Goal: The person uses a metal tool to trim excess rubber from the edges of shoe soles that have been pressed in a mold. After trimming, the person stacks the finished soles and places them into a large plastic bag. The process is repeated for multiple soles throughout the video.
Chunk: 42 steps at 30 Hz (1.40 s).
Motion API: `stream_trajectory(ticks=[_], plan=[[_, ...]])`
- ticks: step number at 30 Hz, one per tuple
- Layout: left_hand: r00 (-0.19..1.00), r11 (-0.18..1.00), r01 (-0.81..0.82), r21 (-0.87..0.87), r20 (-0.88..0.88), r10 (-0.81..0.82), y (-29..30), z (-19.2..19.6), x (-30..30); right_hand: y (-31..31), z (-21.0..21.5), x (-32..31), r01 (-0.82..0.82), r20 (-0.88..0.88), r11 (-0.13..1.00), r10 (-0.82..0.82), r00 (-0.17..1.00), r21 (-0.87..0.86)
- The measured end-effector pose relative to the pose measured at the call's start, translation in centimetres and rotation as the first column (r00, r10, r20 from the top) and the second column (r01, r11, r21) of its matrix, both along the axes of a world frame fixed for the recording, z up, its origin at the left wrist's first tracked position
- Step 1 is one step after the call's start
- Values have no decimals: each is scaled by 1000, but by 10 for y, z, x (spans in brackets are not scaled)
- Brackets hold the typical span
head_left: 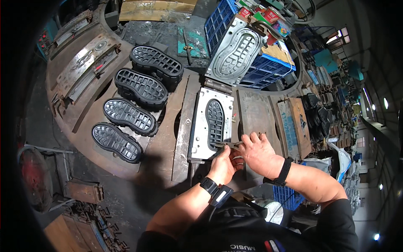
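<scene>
A black shoe sole [215,119] lies in the cavity of the silver lower mold half [228,110]. At the near end of that sole is a slim metal tool that looks like pliers [221,144], its tip over the sole's edge. My left hand [223,167] is closed around the tool, thumb on top. From the right, my right hand [259,154] closes on the tool's other end, knuckles up; its grip is partly hidden. The upper mold half [237,52] stands raised on its hinge behind, showing a sole-shaped pattern.
Several black soles [117,143] lie in a row on the round metal table [161,168] at the left. Blue crates [268,69] stand behind the raised mold half. To the right are a wooden block [299,126] and black soles [321,115]. A fan [35,178] stands at the lower left.
</scene>
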State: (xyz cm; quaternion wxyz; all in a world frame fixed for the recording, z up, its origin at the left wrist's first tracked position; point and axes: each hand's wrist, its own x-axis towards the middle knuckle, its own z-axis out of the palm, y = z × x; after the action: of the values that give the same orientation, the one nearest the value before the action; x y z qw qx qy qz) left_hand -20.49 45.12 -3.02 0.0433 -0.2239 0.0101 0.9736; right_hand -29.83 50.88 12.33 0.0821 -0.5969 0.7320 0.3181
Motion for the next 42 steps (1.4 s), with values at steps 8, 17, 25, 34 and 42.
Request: stream_trajectory(ticks=[8,17,25,34,42], plan=[[994,999,-41,-33,97,44,-1,3,-3,-6,-18,-1,-52,22,996,54,998,-71],[991,999,3,-50,137,4,8,4,-19,-13,-28,-15,200,48,973,-207,977,111],[970,976,-213,46,128,206,18,5,-47,-37,-11,-54,389,555,795,-604,572,465],[908,426,-244,-871,-51,416,49,-28,-71,10,-72,-100,376,831,891,-400,386,254],[898,316,-217,-924,-316,-307,115,125,-212,182,45,-240,611,971,755,-199,-131,237]])
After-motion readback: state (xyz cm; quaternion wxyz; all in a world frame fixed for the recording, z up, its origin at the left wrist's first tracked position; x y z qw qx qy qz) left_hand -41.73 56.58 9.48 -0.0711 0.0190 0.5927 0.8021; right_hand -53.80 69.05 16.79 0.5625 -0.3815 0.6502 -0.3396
